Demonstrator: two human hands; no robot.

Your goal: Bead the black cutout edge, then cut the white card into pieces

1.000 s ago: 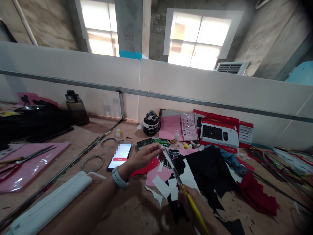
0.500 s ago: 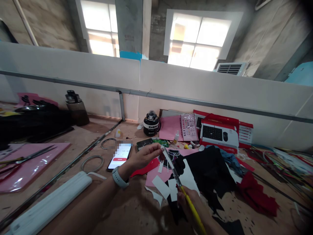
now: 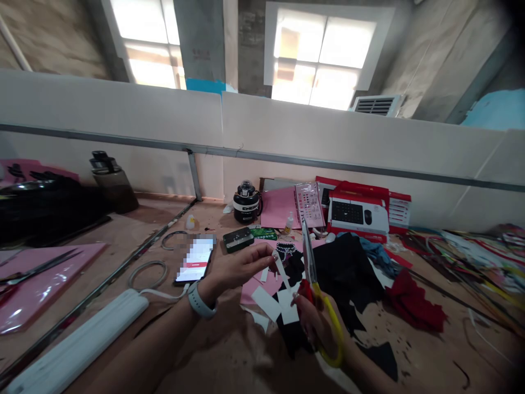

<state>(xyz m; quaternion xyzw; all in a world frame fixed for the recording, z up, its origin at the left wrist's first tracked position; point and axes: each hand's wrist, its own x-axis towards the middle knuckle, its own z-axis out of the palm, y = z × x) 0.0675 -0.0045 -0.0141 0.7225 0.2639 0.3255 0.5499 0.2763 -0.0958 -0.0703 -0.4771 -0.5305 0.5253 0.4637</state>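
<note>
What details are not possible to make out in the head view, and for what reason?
In the head view:
Phone: screen text, covered by pixelation.
Right hand: some fingers, hidden by the handles of the held scissors.
Long white bar: near end, cut off by the bottom edge.
Far-left scissors: handles, cut off by the left edge.
Pink packet: fine print, too small to read.

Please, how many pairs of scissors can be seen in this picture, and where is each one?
2. One pair of scissors is in the right hand; the other pair lies on the pink packet at the picture's left edge. More could be hidden.
</note>
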